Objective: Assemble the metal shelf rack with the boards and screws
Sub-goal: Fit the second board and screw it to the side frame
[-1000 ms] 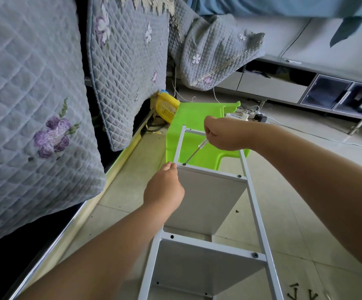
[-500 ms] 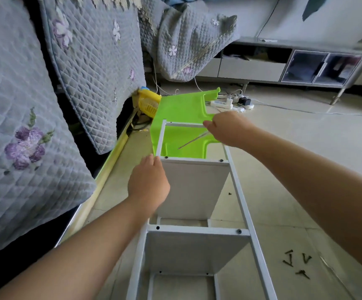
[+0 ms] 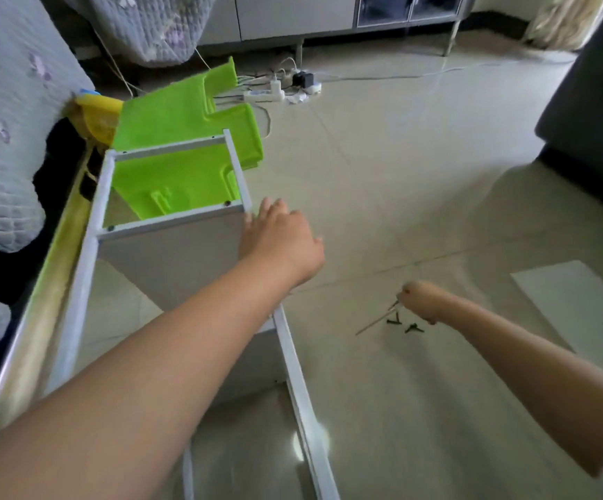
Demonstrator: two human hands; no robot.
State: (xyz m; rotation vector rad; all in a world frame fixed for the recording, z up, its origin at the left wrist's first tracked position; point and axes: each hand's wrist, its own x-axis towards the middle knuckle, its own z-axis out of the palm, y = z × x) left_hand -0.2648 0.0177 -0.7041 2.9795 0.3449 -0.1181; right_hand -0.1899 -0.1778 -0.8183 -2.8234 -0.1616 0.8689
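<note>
The rack [image 3: 87, 254] lies on its side on the tiled floor [image 3: 401, 211], its white metal rails running away from the camera alongside a sofa edge [image 3: 51, 254]. A grey board [image 3: 173, 258] stands fixed between the rails, with dark screw heads showing at its top corners. The left hand [image 3: 278, 240] rests on the right rail just beside the board's upper corner, fingers straight and loosely spread. Its forearm crosses over the rack and hides the middle of the right rail.

The right hand [image 3: 420, 301] is low over the floor to the right of the rack, fingers curled round a thin screwdriver [image 3: 377, 321] whose shaft slants down to the left. Just beside its tip lie a few dark screws [image 3: 404, 324]; the hand covers part of them, so I cannot tell their number.

A green plastic piece [image 3: 184, 117] lies under and beyond the far end of the rack, showing through the open frame. A yellow basket [image 3: 98, 113] sits beside it against the quilted sofa cover [image 3: 4, 120]. Farther off are a power strip [image 3: 267, 93] with cables, a low cabinet [image 3: 292, 12] and a white panel [image 3: 577, 312] on the floor at right.
</note>
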